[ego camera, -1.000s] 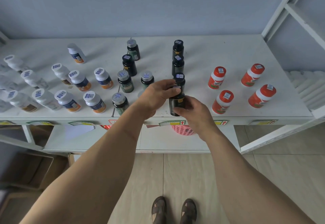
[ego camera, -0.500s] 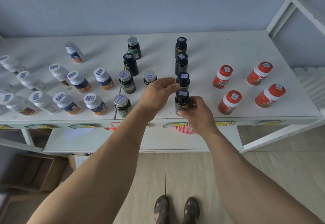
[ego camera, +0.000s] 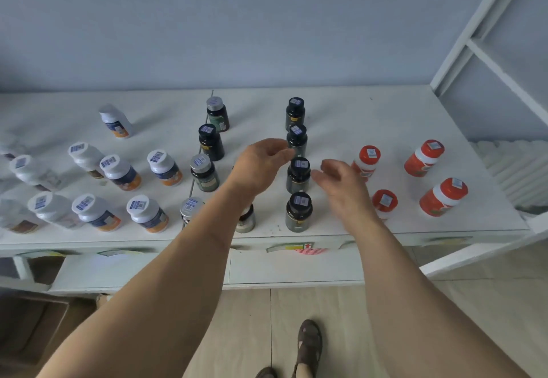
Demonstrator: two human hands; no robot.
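Centrally placed bottle: dark round plastic bottle with black cap [ego camera: 298, 174], upright on the white table [ego camera: 341, 116], third in a file of four, between both hands.
Left hand [ego camera: 261, 164]: loosely curled, empty (fingertips near the second bottle [ego camera: 296, 140]).
Right hand [ego camera: 341, 183]: fingers relaxed, spread, just beside it.

Stockroom or shop storage corner. A white shelving top [ego camera: 341, 111] is running along a plain blue-grey wall, with a white rack frame [ego camera: 486, 22] rising at its right end. Pill-type bottles are standing on it, sorted by kind: white-capped bottles [ego camera: 120, 171], silver-capped green bottles [ego camera: 204, 170], a column of black-capped dark bottles [ego camera: 298, 176] and red bottles [ego camera: 424, 158]. The caps are carrying barcode stickers [ego camera: 302, 199]. Paper label tags [ego camera: 289, 247] are hanging along the front edge. A pink basket [ego camera: 311, 250] is sitting below, and a cardboard box [ego camera: 32, 327] is lying on the tiled floor [ego camera: 444, 303].
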